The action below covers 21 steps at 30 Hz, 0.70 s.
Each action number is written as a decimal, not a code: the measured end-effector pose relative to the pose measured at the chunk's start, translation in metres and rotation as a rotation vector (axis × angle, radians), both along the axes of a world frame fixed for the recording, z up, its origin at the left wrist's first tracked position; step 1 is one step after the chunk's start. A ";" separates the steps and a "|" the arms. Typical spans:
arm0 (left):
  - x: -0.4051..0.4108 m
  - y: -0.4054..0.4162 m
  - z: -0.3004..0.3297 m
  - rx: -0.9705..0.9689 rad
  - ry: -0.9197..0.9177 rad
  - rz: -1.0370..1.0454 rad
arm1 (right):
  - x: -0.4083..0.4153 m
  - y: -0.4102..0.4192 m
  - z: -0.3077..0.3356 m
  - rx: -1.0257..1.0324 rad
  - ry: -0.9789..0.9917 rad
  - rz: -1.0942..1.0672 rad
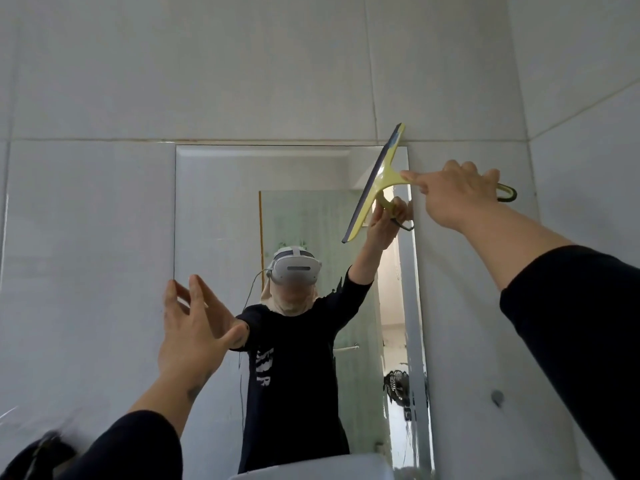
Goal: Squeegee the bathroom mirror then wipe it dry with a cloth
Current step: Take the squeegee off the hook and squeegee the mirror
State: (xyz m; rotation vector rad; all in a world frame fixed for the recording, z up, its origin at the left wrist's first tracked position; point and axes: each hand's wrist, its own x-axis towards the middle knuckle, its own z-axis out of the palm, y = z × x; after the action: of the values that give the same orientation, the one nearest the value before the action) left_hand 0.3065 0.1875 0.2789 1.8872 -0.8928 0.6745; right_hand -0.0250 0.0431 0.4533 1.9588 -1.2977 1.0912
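A tall rectangular mirror (214, 209) hangs on the grey tiled wall. My right hand (453, 192) grips the handle of a yellow squeegee (375, 183), forefinger stretched along it. Its dark blade stands tilted against the mirror's upper right corner, the top tip reaching past the mirror's top edge. My left hand (194, 327) is raised near the mirror's left edge, fingers spread, holding nothing. The glass reflects a person in a dark top wearing a white headset. No cloth is in view.
Large grey wall tiles (242, 64) surround the mirror. A white basin rim (311, 469) shows at the bottom edge. A dark blurred object (38, 455) sits at the lower left corner. A small dark knob (497, 396) is on the wall to the right.
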 end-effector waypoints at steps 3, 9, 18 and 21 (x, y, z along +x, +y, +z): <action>0.000 0.000 0.000 -0.002 -0.001 -0.009 | -0.001 0.002 -0.005 0.063 -0.047 -0.012; -0.003 0.001 0.000 -0.017 0.013 -0.018 | -0.003 0.010 -0.032 0.241 -0.166 0.070; -0.003 0.001 -0.002 -0.026 0.011 -0.035 | 0.026 0.031 -0.077 0.355 -0.309 0.198; -0.003 0.002 -0.001 -0.024 0.008 -0.031 | 0.047 0.033 -0.082 0.376 -0.433 0.279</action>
State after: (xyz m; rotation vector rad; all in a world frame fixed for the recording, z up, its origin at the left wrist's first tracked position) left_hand 0.3032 0.1894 0.2776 1.8500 -0.9036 0.6551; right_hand 0.0224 0.0765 0.3710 2.3165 -1.5765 1.5680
